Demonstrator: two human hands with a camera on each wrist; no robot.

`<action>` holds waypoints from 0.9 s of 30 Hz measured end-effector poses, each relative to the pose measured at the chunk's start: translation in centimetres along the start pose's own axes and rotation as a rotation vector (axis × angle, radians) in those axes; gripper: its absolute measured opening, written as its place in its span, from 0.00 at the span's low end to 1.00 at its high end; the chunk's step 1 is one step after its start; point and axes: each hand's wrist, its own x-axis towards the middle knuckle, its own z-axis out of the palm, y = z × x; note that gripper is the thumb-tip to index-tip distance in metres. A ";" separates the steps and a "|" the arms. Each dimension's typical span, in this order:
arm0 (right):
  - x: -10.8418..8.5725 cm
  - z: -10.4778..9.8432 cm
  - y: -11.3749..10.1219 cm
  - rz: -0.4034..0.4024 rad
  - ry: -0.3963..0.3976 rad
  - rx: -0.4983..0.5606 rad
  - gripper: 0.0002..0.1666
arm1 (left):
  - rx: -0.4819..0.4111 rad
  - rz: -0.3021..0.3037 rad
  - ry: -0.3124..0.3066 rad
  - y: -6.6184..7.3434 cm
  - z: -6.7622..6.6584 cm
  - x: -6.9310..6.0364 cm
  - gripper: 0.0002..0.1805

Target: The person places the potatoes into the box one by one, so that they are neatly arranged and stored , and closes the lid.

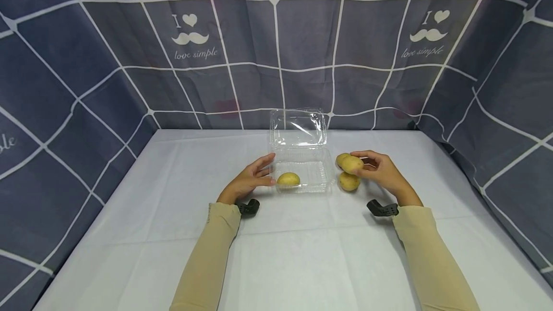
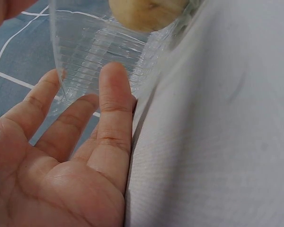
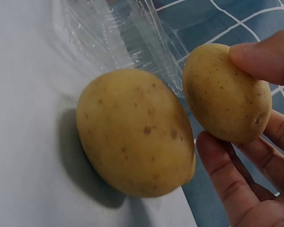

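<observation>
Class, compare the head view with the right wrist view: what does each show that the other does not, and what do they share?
Only the head view: the left hand, the potato inside the container, and the wall cloth's lettering.
Only the right wrist view: distinct brown specks on the potato skins, too small to make out from the head.
Both: the right hand holding a potato, and the clear container.
</observation>
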 end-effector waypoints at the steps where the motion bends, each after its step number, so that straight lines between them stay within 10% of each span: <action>1: 0.0 0.1 0.0 0.003 -0.004 -0.002 0.30 | 0.000 -0.003 0.000 0.0 0.0 0.0 0.51; 27: 1.3 1.7 -1.6 -0.015 -0.056 -0.063 0.29 | 0.000 -0.001 0.001 -0.1 -0.1 0.0 0.51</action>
